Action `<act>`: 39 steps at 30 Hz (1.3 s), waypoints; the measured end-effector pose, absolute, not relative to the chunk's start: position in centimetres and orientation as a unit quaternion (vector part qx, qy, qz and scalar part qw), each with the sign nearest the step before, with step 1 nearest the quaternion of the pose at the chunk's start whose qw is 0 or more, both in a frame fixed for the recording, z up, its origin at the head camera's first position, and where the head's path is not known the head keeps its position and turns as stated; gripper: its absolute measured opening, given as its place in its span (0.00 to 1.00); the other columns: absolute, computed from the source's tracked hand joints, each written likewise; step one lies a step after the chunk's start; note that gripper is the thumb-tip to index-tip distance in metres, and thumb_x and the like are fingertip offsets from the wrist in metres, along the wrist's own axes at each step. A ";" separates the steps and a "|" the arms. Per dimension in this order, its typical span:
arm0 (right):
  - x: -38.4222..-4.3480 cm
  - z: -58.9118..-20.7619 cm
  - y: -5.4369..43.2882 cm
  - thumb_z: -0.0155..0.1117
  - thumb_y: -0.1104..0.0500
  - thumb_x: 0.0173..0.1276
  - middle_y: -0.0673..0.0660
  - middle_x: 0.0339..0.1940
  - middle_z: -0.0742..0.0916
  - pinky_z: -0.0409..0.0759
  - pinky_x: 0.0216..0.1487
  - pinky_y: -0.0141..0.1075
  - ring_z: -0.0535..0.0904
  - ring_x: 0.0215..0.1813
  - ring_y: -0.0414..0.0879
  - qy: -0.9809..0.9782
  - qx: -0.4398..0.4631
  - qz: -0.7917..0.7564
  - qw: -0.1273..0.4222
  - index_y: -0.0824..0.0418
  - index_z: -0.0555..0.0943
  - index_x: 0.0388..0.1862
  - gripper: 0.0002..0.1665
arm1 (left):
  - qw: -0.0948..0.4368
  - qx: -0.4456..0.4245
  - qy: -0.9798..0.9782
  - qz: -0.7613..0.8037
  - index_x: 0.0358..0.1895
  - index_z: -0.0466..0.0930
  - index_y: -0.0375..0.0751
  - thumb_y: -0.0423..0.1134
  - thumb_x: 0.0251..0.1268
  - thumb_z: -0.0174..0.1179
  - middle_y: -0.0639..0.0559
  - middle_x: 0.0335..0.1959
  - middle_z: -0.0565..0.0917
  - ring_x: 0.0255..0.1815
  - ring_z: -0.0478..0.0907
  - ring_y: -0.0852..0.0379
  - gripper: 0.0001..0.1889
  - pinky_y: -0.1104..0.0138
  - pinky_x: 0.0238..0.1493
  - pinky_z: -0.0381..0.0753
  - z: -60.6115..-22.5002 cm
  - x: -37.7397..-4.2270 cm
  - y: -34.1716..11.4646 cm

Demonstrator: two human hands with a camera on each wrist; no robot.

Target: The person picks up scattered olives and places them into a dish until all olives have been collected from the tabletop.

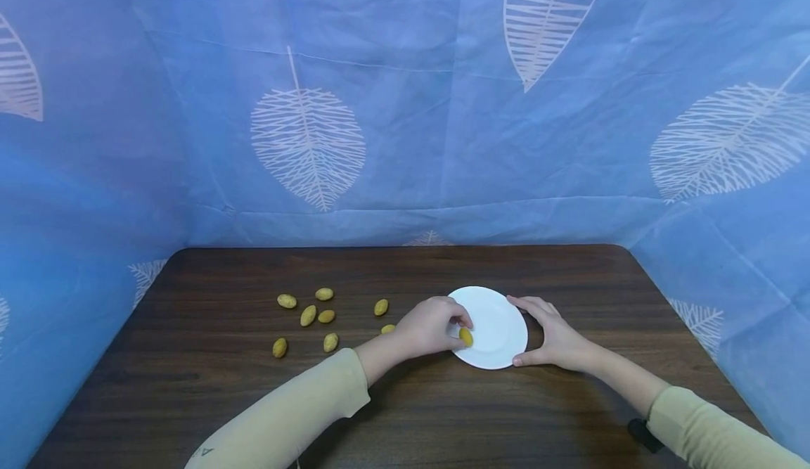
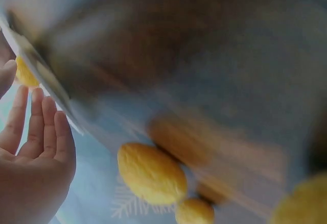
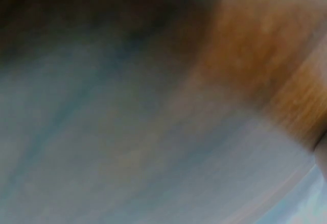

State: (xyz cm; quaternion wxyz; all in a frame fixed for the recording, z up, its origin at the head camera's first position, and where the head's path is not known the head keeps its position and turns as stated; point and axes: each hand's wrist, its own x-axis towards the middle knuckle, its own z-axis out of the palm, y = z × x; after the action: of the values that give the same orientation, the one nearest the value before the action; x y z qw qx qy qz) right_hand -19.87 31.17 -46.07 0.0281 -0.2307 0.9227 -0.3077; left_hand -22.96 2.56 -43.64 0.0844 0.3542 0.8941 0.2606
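Observation:
Over the left part of the white plate (image 1: 496, 328), my left hand (image 1: 432, 326) pinches a small yellow oval fruit (image 1: 465, 337) between thumb and fingers. That same yellow fruit (image 2: 26, 73) shows by the thumb at the left edge of the left wrist view. My right hand (image 1: 562, 339) holds the plate's right rim, thumb at the near side and fingers at the far side. In the right wrist view only a sliver of the hand shows at the right edge. Left of the left hand, another yellow fruit (image 1: 388, 328) is partly hidden behind it.
Several more yellow fruits (image 1: 308, 315) lie scattered on the left half of the dark wooden table (image 1: 443, 420). A single fruit (image 1: 381, 306) lies nearer the plate. Blue cloth (image 1: 405, 138) with white leaf prints hangs behind and at both sides of the table.

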 end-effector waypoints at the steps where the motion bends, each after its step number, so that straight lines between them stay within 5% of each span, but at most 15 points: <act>1: -19.8 -46.1 31.2 0.91 0.51 0.48 0.73 0.72 0.73 0.73 0.61 0.74 0.65 0.71 0.73 0.923 -0.229 -0.308 0.029 0.68 0.66 0.80 0.65 | 0.084 0.355 0.893 0.263 0.49 0.91 0.45 0.38 0.65 0.77 0.55 0.48 0.92 0.49 0.83 0.61 0.11 0.74 0.53 0.83 -43.5 -23.0 2.4; 24: -19.9 -46.1 31.2 0.91 0.51 0.48 0.73 0.72 0.73 0.74 0.60 0.74 0.65 0.70 0.73 0.921 -0.236 -0.307 0.024 0.69 0.66 0.80 0.65 | 0.070 0.299 0.886 0.347 0.50 0.89 0.38 0.31 0.66 0.74 0.48 0.47 0.91 0.49 0.86 0.51 0.11 0.54 0.57 0.88 -42.1 -23.8 -5.0; 39: -19.9 -46.3 31.3 0.91 0.51 0.48 0.72 0.73 0.72 0.73 0.62 0.75 0.64 0.72 0.73 0.923 -0.228 -0.310 0.028 0.68 0.65 0.80 0.65 | 0.080 0.280 0.897 0.332 0.49 0.90 0.41 0.32 0.65 0.75 0.51 0.45 0.90 0.46 0.85 0.55 0.11 0.61 0.52 0.86 -43.5 -23.3 -7.7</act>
State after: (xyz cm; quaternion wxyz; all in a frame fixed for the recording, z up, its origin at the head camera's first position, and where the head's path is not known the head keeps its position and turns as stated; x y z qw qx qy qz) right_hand -19.93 31.27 -46.31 0.0278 -0.2278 0.9227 -0.3099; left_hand -23.30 -7.68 -43.54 0.0801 0.2800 0.8974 0.3315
